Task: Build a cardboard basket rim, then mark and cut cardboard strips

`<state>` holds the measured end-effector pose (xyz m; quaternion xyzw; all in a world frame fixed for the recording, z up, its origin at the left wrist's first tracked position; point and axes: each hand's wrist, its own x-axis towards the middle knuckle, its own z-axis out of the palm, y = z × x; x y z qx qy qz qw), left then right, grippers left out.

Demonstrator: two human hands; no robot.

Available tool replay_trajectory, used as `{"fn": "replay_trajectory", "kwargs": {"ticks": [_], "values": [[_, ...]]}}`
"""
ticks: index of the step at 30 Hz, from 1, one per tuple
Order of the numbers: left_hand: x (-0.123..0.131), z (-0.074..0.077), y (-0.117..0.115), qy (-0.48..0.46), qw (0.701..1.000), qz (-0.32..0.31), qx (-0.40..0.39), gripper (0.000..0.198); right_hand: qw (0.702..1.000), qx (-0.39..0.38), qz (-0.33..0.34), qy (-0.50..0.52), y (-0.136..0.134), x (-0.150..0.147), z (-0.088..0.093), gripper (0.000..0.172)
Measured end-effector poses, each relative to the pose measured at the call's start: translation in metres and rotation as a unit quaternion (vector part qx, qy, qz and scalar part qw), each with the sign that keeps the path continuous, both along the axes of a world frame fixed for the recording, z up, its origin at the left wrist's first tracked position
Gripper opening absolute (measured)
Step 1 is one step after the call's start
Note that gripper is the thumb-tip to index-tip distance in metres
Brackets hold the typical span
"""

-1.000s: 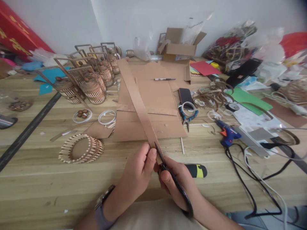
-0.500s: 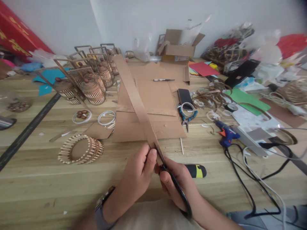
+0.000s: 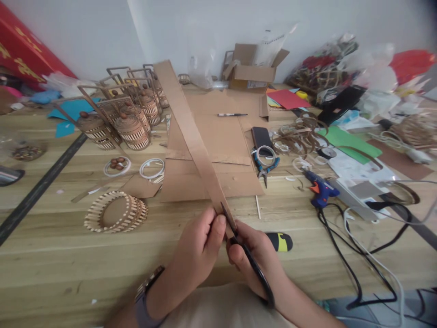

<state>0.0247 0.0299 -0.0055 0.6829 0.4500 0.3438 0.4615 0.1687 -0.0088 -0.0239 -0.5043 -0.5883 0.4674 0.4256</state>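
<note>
A long strip of brown cardboard (image 3: pixel 193 136) slants up and away to the left from my hands. My left hand (image 3: pixel 201 241) pinches its near end, thumb on top. Black-handled scissors (image 3: pixel 254 269) sit in my right hand (image 3: pixel 261 255), whose fingers wrap round the handles. The scissor blades lie along the near end of the strip, close to my left thumb. How far the blades are apart, I cannot tell. Beneath the strip, larger cardboard sheets (image 3: pixel 225 136) lie flat on the wooden table.
A round slatted basket (image 3: pixel 116 212) stands at left, with lidded slatted baskets (image 3: pixel 131 130) behind it. Blue-handled pliers (image 3: pixel 264 166), a phone-like black slab (image 3: pixel 262 139) and a blue glue gun (image 3: pixel 321 191) with cables lie to the right. A black-and-yellow handle (image 3: pixel 282 242) lies beside my right hand.
The far end of the cardboard strip has risen and shifted slightly left. Both hands keep nearly the same place and grip.
</note>
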Motion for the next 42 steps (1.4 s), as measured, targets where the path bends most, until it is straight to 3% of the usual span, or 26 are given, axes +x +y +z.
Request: {"fn": "replay_trajectory", "kwargs": {"ticks": [10, 15, 20, 29, 35, 42], "values": [[-0.003, 0.001, -0.002, -0.032, 0.999, 0.009, -0.007, 0.028, 1.0, 0.015, -0.005, -0.017, -0.001, 0.0, 0.003, 0.068], [-0.006, 0.003, 0.004, -0.002, 0.993, 0.097, 0.069, 0.031, 1.0, -0.01, -0.009, -0.019, -0.003, -0.003, 0.003, 0.071], [-0.005, 0.0, 0.007, 0.039, 0.986, 0.106, 0.126, 0.032, 0.999, -0.034, -0.005, -0.024, -0.005, -0.003, 0.002, 0.073], [-0.003, 0.0, 0.009, 0.033, 0.988, 0.108, 0.105, 0.031, 0.999, -0.034, -0.004, -0.036, -0.001, -0.002, -0.002, 0.071], [-0.001, 0.001, 0.007, 0.03, 0.995, 0.069, 0.067, 0.029, 1.0, -0.024, 0.005, 0.018, 0.002, -0.001, 0.0, 0.074], [0.001, 0.002, 0.005, 0.035, 0.995, 0.072, 0.059, 0.029, 1.0, 0.01, -0.01, -0.014, 0.001, -0.001, 0.004, 0.068]]}}
